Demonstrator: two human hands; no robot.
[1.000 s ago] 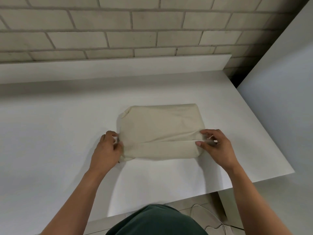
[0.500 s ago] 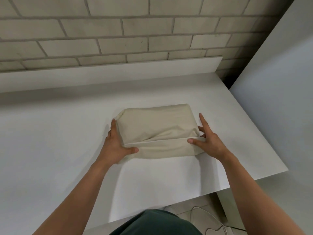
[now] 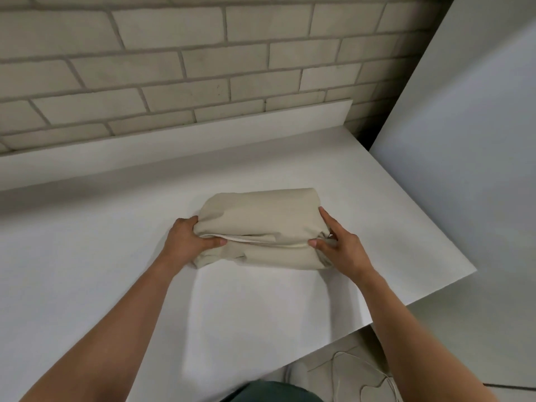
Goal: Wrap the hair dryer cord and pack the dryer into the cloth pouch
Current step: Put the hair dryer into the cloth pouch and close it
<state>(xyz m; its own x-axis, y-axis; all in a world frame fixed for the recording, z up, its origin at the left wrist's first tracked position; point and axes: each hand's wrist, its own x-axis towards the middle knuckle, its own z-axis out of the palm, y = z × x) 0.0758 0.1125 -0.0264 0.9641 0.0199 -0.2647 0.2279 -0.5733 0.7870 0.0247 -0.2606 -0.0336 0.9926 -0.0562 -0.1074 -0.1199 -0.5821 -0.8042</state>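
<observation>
A beige cloth pouch point(image 3: 261, 216) lies bulging in the middle of the white table point(image 3: 87, 256), its near flap folded over along a seam. My left hand point(image 3: 188, 239) grips the pouch's left end, thumb on the fold and fingers tucked behind the cloth. My right hand point(image 3: 339, 245) holds the right end, thumb pressing the fold and fingers along the side. The hair dryer and its cord are hidden; no part of them shows outside the pouch.
A brick wall point(image 3: 203, 68) with a low white ledge point(image 3: 203, 134) runs behind the table. A white panel point(image 3: 464, 140) stands on the right. The table's right edge is close to the pouch. A thin cable point(image 3: 362, 369) lies on the floor below.
Both hands went from pinching the folded flap's ends to clasping the pouch's two ends. The pouch now looks rounder and lifted at the near fold. The camera tilted slightly.
</observation>
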